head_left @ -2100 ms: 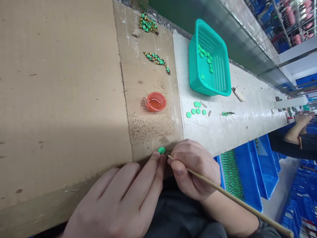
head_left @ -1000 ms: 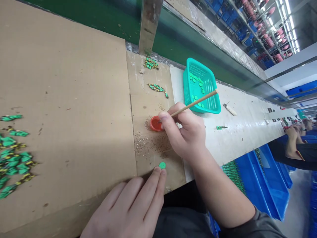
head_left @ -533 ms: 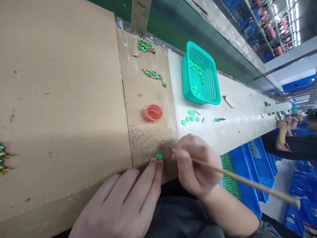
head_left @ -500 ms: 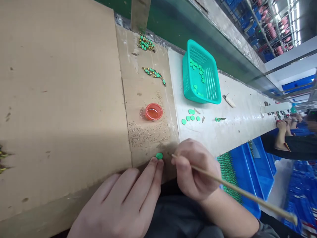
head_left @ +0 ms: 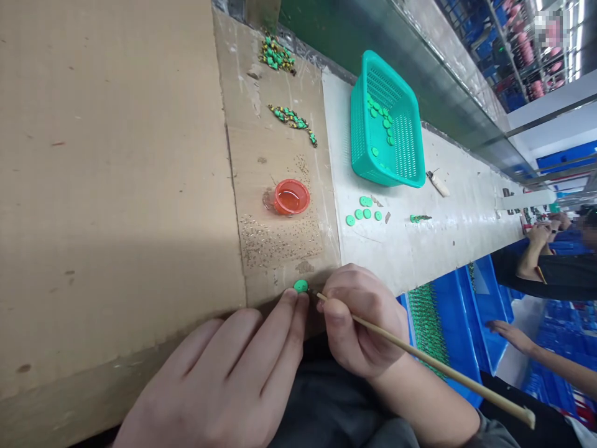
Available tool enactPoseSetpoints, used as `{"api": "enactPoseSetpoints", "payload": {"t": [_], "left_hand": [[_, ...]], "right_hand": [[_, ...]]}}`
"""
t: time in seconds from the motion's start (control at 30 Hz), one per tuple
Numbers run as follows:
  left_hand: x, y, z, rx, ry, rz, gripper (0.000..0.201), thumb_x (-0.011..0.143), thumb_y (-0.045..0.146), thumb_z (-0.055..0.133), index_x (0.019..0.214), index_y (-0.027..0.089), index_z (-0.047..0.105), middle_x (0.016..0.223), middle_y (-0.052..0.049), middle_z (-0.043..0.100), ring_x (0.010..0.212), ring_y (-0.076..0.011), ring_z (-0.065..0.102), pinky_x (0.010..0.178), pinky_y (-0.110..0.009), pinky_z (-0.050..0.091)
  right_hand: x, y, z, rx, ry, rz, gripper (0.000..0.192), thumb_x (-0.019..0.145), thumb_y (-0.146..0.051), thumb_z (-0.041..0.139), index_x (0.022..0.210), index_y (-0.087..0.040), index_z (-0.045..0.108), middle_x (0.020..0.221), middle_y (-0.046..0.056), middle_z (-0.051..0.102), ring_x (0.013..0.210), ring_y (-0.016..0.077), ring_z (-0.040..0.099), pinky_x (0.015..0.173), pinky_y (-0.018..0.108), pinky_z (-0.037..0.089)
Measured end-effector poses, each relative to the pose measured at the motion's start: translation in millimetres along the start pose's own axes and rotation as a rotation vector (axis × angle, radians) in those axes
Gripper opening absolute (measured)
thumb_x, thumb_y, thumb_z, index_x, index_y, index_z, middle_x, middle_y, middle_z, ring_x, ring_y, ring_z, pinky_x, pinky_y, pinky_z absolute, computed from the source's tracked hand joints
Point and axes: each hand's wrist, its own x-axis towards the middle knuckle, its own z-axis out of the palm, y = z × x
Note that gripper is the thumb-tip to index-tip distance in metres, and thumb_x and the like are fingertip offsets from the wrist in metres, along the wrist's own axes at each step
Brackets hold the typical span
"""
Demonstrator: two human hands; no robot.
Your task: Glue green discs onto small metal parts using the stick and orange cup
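Barely anything's shifted: left hand (head_left: 219,379) still lies flat, fingertips pinning the tiny green disc (head_left: 301,285) at the table (head_left: 116,186) edge, right hand (head_left: 361,323) pinching the thin stick (head_left: 420,354); disc looks light, stiff, slippery, so hold its rim.

We sit in a factory: a long shared surface (head_left: 448,230), blue bins (head_left: 466,311) below, a co-worker's arm (head_left: 532,261) alongside.

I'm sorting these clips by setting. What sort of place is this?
Probably a factory assembly line for small parts: a long workbench beside a green conveyor, blue bins of parts below, and a co-worker seated farther along.
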Motion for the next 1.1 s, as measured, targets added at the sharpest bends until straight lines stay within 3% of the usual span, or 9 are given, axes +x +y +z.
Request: {"api": "enactPoseSetpoints", "payload": {"t": [0.3, 0.43, 0.5, 0.6, 0.7, 0.87, 1.0, 1.1], "left_hand": [[-2, 3, -0.6, -0.031, 0.002, -0.018, 0.030, 0.104, 0.021, 0.078, 0.131, 0.009, 0.080, 0.134, -0.012, 0.082, 0.091, -0.0265, 0.067, 0.074, -0.048, 0.048], [-1, 1, 2.4, -0.028, 0.007, -0.024, 0.030, 0.103, 0.020, 0.077, 0.132, 0.011, 0.080, 0.131, -0.010, 0.082, 0.090, -0.0247, 0.066, 0.075, -0.046, 0.047], [2, 2, 0.4, 0.001, -0.014, -0.026, 0.032, 0.102, 0.020, 0.076, 0.133, 0.011, 0.080, 0.133, -0.010, 0.082, 0.090, -0.0241, 0.066, 0.076, -0.046, 0.047], [8, 10, -9.6, 0.009, -0.046, -0.049, 0.037, 0.099, 0.023, 0.078, 0.133, 0.011, 0.080, 0.133, -0.012, 0.081, 0.092, -0.0239, 0.066, 0.073, -0.045, 0.048], [11, 15, -15.9, -0.024, -0.069, -0.102, 0.038, 0.100, 0.028, 0.078, 0.135, 0.014, 0.080, 0.129, -0.008, 0.080, 0.084, -0.0199, 0.062, 0.066, -0.043, 0.049], [17, 21, -25.4, -0.003, -0.164, -0.175, 0.034, 0.104, 0.026, 0.069, 0.134, 0.013, 0.077, 0.108, -0.008, 0.077, 0.082, -0.0195, 0.062, 0.063, -0.039, 0.053], [19, 37, -43.2, -0.096, -0.184, -0.216, 0.037, 0.103, 0.023, 0.066, 0.137, 0.011, 0.072, 0.114, -0.009, 0.080, 0.091, -0.0220, 0.071, 0.073, -0.039, 0.063], [16, 7, -73.5, -0.145, -0.188, -0.352, 0.024, 0.107, 0.024, 0.058, 0.121, 0.022, 0.078, 0.112, -0.004, 0.084, 0.099, -0.0176, 0.078, 0.091, -0.032, 0.066]], "right_hand": [[1, -1, 2, -0.003, -0.013, 0.030, 0.017, 0.116, -0.014, 0.057, 0.104, -0.020, 0.068, 0.082, 0.002, 0.071, 0.072, 0.0165, 0.069, 0.065, 0.034, 0.066], [-8, 4, 1, 0.028, 0.158, 0.066, 0.013, 0.115, -0.017, 0.060, 0.116, -0.021, 0.072, 0.083, 0.001, 0.074, 0.068, 0.0169, 0.070, 0.062, 0.035, 0.065], [-11, 2, -3, 0.065, 0.191, 0.145, 0.021, 0.114, -0.015, 0.060, 0.127, -0.022, 0.074, 0.092, 0.003, 0.081, 0.072, 0.0174, 0.075, 0.067, 0.036, 0.069], [-10, -8, -15, 0.030, 0.024, 0.220, 0.033, 0.109, -0.006, 0.060, 0.130, -0.026, 0.076, 0.105, 0.004, 0.088, 0.087, 0.0196, 0.084, 0.080, 0.036, 0.074], [-6, -6, -21, -0.069, -0.154, 0.145, 0.022, 0.103, -0.010, 0.071, 0.114, -0.027, 0.078, 0.111, 0.007, 0.088, 0.101, 0.0250, 0.087, 0.087, 0.038, 0.075], [-2, 7, -14, -0.028, -0.203, -0.005, 0.014, 0.106, -0.021, 0.067, 0.112, -0.030, 0.075, 0.104, 0.007, 0.085, 0.089, 0.0264, 0.087, 0.074, 0.038, 0.074], [-8, 8, -13, -0.043, -0.196, -0.015, 0.014, 0.108, -0.020, 0.065, 0.115, -0.031, 0.072, 0.104, 0.005, 0.084, 0.094, 0.0259, 0.086, 0.079, 0.039, 0.073], [-13, 6, -8, -0.054, -0.186, 0.011, 0.009, 0.109, -0.021, 0.068, 0.113, -0.029, 0.069, 0.103, 0.005, 0.081, 0.094, 0.0266, 0.083, 0.079, 0.041, 0.071]]}}
